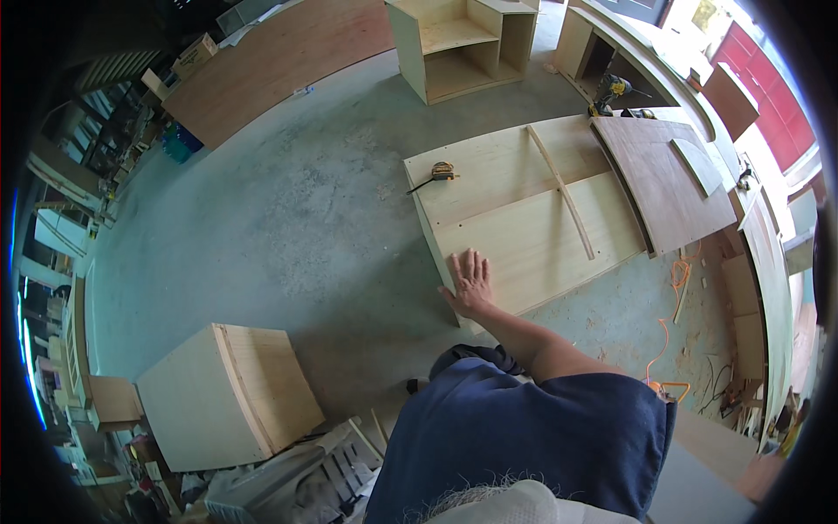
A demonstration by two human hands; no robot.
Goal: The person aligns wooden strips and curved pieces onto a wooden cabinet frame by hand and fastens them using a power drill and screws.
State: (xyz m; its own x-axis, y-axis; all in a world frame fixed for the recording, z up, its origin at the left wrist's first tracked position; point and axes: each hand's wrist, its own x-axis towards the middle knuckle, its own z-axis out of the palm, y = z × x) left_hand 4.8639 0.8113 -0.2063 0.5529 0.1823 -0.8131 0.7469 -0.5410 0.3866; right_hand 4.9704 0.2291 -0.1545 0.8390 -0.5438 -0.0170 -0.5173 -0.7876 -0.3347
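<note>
My right hand (472, 281) lies flat, palm down with fingers spread, on a pale plywood cabinet (532, 236), near the end closest to me. Nothing is in its grasp. A yellow-and-black tape measure (443, 171) rests on the same surface, farther off, its dark end reaching past the left edge. Across the plywood runs a thin wooden strip (560, 190). A brownish board (665, 179) sits at the cabinet's right end, with a smaller pale offcut (697, 167) on top. My left hand is out of view.
A yellow-and-black cordless drill (611, 92) stands beyond the brownish board. An open-front cabinet (471, 52) is at the back, beside a large reddish-brown sheet (279, 65). A wooden box (231, 393) stands at lower left. An orange cord (681, 272) trails over the littered right floor.
</note>
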